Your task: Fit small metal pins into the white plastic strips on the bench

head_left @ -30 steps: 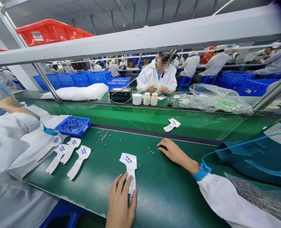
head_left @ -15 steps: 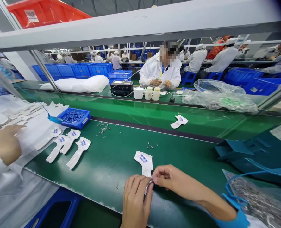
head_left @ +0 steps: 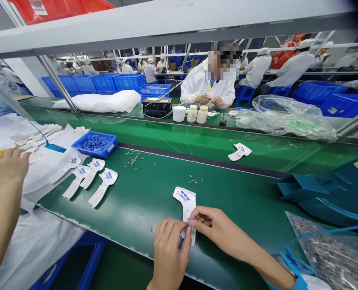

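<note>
Near the table's front edge lies a white curved plastic handle shell (head_left: 188, 203) with blue pieces at its wide upper end. Over its lower stem, my left hand (head_left: 171, 245) pinches with thumb and forefinger. My right hand (head_left: 217, 225) comes from the right, thumb and fingertips closed and meeting the left fingertips. Between them is a tiny metal part (head_left: 188, 222), mostly hidden by the fingers. Beyond the shell lie several small metal pieces (head_left: 192, 181), with a larger scatter of metal pieces (head_left: 133, 158) farther left.
More white shells (head_left: 104, 187) lie at left by a blue tray (head_left: 94, 144) of blue parts. A co-worker's hand (head_left: 11, 165) is at far left with something yellow. One shell (head_left: 240, 152) sits on the green belt (head_left: 167, 139). At right are a teal bin (head_left: 321, 197) and a bag of metal parts (head_left: 327, 249).
My hands have moved slightly up along the shell's stem, and more of its lower end shows. The co-worker's hand at left has risen with a yellow thing. The whole view has shifted a little.
</note>
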A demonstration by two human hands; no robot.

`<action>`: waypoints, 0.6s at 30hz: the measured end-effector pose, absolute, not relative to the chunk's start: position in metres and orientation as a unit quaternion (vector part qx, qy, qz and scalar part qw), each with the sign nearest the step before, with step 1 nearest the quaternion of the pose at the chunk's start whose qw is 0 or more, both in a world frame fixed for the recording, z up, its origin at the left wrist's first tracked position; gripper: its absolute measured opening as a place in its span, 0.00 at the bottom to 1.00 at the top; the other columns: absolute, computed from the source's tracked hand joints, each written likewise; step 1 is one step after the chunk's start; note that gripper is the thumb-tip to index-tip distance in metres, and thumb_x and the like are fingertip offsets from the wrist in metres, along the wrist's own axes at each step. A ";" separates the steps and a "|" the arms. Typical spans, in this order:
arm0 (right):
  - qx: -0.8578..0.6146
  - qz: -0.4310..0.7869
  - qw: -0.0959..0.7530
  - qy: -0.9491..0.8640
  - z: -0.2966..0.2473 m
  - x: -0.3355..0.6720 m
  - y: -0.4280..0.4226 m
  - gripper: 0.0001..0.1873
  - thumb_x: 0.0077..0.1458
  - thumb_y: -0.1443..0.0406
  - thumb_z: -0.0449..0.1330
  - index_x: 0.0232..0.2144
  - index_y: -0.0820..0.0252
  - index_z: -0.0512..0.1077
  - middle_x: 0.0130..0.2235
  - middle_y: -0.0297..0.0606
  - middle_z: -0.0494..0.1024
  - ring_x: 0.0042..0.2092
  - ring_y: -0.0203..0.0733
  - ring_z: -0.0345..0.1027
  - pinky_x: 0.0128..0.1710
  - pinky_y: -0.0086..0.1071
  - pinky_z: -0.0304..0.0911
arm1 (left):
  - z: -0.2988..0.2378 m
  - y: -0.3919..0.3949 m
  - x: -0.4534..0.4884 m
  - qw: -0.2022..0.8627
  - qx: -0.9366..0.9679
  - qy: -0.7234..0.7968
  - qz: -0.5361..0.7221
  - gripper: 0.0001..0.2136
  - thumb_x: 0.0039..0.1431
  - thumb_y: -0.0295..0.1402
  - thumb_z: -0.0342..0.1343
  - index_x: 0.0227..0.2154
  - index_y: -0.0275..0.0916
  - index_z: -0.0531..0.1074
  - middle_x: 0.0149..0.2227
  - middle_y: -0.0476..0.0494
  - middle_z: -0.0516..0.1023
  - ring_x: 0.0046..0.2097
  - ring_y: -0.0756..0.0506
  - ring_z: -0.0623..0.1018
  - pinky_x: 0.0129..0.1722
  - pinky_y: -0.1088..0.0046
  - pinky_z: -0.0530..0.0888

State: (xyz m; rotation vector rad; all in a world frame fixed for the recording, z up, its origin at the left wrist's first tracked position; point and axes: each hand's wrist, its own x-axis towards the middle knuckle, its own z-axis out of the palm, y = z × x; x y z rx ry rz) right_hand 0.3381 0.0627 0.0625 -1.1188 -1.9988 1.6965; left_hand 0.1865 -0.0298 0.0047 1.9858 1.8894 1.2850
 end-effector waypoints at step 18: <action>-0.456 0.395 0.029 -0.797 0.051 0.325 0.077 0.11 0.64 0.61 0.52 0.31 0.57 0.71 0.33 0.37 0.77 0.35 0.42 0.68 0.32 0.31 0.52 | 0.000 -0.026 0.169 0.096 0.744 0.625 0.215 0.27 0.63 0.41 0.56 0.63 0.40 0.61 0.63 0.41 0.68 0.65 0.34 0.64 0.60 0.49 0.66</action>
